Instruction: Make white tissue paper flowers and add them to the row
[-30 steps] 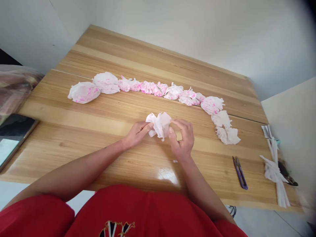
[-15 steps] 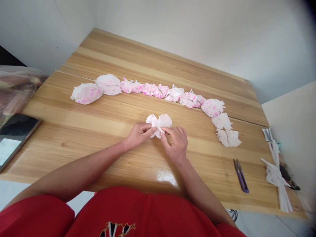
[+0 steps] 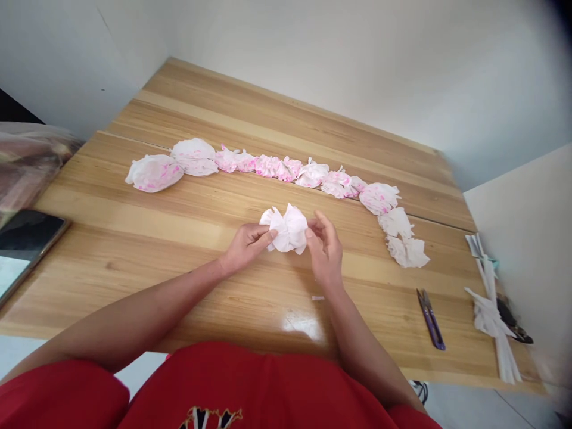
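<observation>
A white, tissue-like flower (image 3: pixel 288 229) with ruffled petals is held just above the table in front of me. My left hand (image 3: pixel 247 245) pinches its left side between thumb and fingers. On the right edge of the petals, my right hand (image 3: pixel 326 247) has its thumb against the material, with the fingers curved behind. A small white scrap (image 3: pixel 317 298) lies on the wood below my right hand. Beyond my hands stretches a curved row of similar puffs, among them a pink-stained white flower (image 3: pixel 155 173) at the left end and a plain white flower (image 3: pixel 406 252) at the right end.
Purple-handled thread snips (image 3: pixel 431 320) lie on the wooden table (image 3: pixel 179 292) to the right. A knotted bundle of white strips (image 3: pixel 489 316) rests at the right edge. A phone (image 3: pixel 29 241) and a clear plastic bag (image 3: pixel 33 158) are on the left. Walls border the table's back.
The flower's petals are fuller and more spread. My right hand has shifted from pinching its centre to its right edge. A small white scrap now shows on the table.
</observation>
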Available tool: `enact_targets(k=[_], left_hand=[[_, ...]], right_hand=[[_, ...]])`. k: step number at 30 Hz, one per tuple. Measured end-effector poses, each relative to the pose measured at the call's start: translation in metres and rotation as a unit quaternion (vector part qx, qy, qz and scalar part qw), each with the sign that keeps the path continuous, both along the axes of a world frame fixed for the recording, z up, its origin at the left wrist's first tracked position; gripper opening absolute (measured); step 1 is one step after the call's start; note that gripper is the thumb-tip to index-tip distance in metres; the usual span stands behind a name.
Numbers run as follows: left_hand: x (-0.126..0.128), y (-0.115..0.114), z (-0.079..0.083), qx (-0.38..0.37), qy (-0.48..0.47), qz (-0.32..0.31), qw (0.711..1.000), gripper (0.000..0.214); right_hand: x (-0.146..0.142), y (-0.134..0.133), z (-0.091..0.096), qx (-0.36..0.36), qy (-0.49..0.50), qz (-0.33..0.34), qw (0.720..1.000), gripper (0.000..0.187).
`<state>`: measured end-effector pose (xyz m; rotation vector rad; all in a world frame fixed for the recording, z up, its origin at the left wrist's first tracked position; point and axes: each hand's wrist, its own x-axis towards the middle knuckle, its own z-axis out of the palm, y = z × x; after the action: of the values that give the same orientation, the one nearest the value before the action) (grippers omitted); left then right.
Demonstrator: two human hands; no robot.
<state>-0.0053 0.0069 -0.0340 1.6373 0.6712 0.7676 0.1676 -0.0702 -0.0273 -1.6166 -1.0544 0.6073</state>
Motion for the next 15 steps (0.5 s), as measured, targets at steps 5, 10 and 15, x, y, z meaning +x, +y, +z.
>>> enact_targets(k=[5,10,15], left_hand=[[-0.0004,-0.0004,0.0002,0.002,-0.008,-0.023,1.000,0.045],[-0.0009,-0.0007,0.0007,0.005,-0.011,-0.025,1.000,0.045],[0.0000,-0.0002,-0.0005,0.006,0.005,-0.024,1.000,0.045]], right_hand=[[0.0027,-0.0012,0.0001,0.014,0.065,0.075,0.995,0.069],[-0.0034,0.0008,-0.0029,-0.037,0.130,0.067,0.989,0.068],[-0.0063,0.0002,-0.0020,-0.020,0.102,0.027,0.994,0.049]])
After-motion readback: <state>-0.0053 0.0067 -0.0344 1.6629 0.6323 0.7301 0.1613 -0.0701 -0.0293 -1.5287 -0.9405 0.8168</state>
